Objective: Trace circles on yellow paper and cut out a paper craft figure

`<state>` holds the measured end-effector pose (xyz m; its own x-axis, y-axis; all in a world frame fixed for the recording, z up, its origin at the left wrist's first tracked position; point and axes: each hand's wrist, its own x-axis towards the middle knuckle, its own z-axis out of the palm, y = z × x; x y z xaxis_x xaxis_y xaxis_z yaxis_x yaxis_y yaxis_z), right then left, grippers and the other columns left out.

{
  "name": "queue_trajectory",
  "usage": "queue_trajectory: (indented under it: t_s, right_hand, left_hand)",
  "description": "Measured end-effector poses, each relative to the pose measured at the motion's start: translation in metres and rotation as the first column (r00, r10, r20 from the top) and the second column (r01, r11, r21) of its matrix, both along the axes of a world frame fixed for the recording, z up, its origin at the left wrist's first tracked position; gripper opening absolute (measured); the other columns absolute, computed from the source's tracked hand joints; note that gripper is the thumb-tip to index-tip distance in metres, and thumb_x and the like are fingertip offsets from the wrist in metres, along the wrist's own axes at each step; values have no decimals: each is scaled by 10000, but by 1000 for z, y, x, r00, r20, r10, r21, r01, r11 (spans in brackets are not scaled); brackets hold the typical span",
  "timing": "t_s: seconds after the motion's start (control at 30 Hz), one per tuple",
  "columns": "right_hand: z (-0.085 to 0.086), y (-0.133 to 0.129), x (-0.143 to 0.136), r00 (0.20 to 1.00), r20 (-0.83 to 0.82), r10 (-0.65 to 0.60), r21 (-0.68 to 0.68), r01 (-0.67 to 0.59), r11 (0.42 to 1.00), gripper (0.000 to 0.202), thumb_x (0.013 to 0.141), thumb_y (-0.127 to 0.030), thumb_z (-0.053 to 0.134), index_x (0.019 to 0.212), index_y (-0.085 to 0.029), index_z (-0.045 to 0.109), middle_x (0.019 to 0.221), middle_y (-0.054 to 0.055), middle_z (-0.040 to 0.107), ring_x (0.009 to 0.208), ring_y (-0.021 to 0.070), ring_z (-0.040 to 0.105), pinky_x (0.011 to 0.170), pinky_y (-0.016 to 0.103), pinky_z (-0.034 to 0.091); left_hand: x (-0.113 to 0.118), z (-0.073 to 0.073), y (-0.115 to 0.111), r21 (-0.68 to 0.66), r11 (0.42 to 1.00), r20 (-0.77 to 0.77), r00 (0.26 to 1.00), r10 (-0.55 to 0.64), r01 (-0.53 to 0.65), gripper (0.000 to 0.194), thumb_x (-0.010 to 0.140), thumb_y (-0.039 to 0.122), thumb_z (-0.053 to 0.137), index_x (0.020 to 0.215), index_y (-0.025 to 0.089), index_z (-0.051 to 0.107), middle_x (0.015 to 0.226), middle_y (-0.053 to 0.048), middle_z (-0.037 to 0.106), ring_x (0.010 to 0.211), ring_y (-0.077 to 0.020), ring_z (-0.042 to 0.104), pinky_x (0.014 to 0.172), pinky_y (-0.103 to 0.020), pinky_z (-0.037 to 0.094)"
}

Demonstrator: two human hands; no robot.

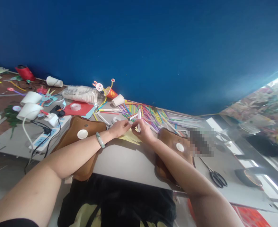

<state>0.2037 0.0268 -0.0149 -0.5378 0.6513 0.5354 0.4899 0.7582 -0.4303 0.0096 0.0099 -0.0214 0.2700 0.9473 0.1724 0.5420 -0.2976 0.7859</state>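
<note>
Close together above the table's middle, my two hands work over a sheet of yellow paper (130, 137). My right hand (145, 131) is closed round a slim white pen-like stick (139, 116), which points upward. My left hand (120, 128), with a jade-coloured bangle on its wrist, has its fingers pinched just left of the stick. A thin pale piece with a dark end (132, 117) shows at those fingertips; whether they grip it I cannot tell. Behind the hands lies a spread of coloured straws (150, 116). A roll of white tape (116, 119) is near my left hand.
Brown cushions (89, 154) lie under both forearms. Black-handled scissors (218, 179) and a dark bowl-like object (249, 178) are at right. At left are a power strip (45, 135) with cables, paper cups (30, 111), a cup stack (82, 95) and red paper (80, 108). A blue wall (139, 56) rises behind.
</note>
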Motion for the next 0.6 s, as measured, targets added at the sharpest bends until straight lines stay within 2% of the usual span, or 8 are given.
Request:
queue_trajectory:
  t_s: [0.13, 0.23, 0.33, 0.4, 0.5, 0.6]
  right_hand:
    - [-2, -2, -3, 999, -30, 20, -17, -21, 1000, 90, 871, -237, 569, 935, -238, 506, 823, 55, 692, 730, 214, 664, 683, 340, 524]
    - [0, -4, -2, 991, -133, 14, -68, -23, 997, 163, 900, -343, 609, 984, -239, 515, 874, 70, 714, 782, 225, 683, 730, 367, 543]
    - [4, -5, 1, 933, -346, -96, -201, 27, 979, 282, 969, -469, 518, 1130, -238, 535, 867, 62, 728, 783, 219, 688, 763, 387, 553]
    - [7, -6, 3, 867, -456, -201, -341, 39, 939, 399, 995, -551, 424, 1189, -232, 567, 750, 30, 702, 652, 194, 647, 675, 362, 546]
    - [11, -5, 4, 788, -526, -320, -473, 42, 880, 505, 957, -642, 426, 1076, -214, 665, 563, -21, 568, 464, 149, 490, 492, 310, 447]
    - [13, -4, 3, 725, -578, -374, -513, 33, 858, 434, 907, -626, 532, 879, -213, 663, 497, -49, 469, 427, 121, 418, 443, 281, 367]
  left_hand:
    - [0, -1, 0, -13, 997, 117, 990, -74, 76, 297, 926, 400, 481, 740, 193, 583, 700, -13, 631, 683, -169, 589, 658, -283, 434]
    - [0, -6, 3, -51, 994, 246, 966, -81, 97, 280, 910, 413, 512, 765, 185, 588, 714, -16, 640, 691, -156, 593, 670, -274, 447]
    - [1, -9, 8, -189, 979, 401, 916, 8, 74, 298, 883, 453, 561, 791, 172, 597, 731, -29, 670, 688, -148, 616, 683, -275, 464]
    - [0, -10, 10, -288, 956, 489, 867, 90, 63, 304, 859, 461, 601, 790, 165, 601, 731, -37, 683, 685, -144, 627, 694, -278, 473]
    - [-2, -8, 11, -378, 922, 589, 790, 170, 83, 307, 825, 462, 662, 812, 158, 618, 748, -43, 700, 698, -143, 646, 724, -287, 486]
    - [-5, -5, 9, -408, 906, 646, 735, 204, 107, 301, 809, 446, 701, 809, 154, 628, 758, -46, 709, 724, -150, 662, 770, -304, 502]
